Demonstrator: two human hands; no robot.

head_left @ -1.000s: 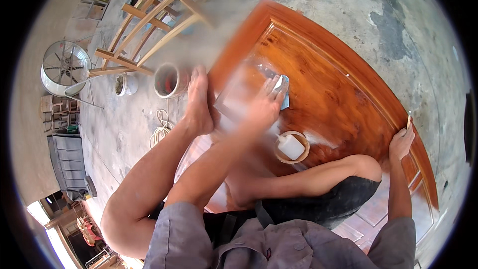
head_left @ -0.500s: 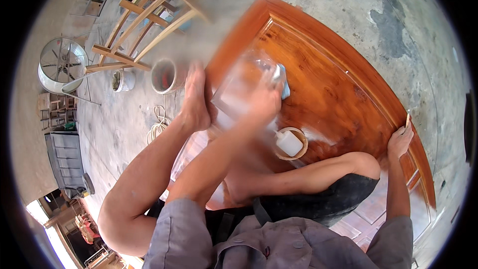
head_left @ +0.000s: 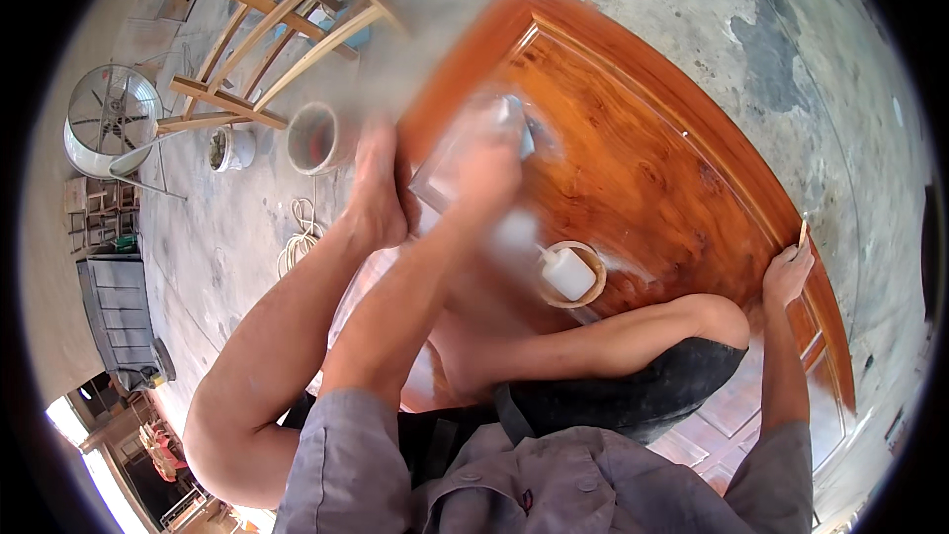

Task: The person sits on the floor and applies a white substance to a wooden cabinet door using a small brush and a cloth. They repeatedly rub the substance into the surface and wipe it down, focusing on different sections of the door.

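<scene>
My left hand (head_left: 489,163), smeared by motion, is closed on a light blue cloth-like pad (head_left: 524,133). It presses this on the glossy reddish-brown wooden panel (head_left: 613,178), inside its raised frame. Whitish, hazy residue lies on the wood around the hand. My right hand (head_left: 788,277) is closed at the panel's right edge, with a thin pale stick (head_left: 804,229) poking up between its fingers. A round tan bowl (head_left: 596,287) stands on the panel, with a white squeeze bottle (head_left: 568,275) tilted in it.
My bare legs rest on and beside the panel. On the concrete floor to the left are a grey bucket (head_left: 314,138), a smaller white bucket (head_left: 235,149), coiled pale cord (head_left: 299,237), a large fan (head_left: 111,121) and an unfinished wooden frame (head_left: 287,35).
My left hand has moved left across the panel with the blue pad. My right hand stays at the edge. The whole view has shifted slightly.
</scene>
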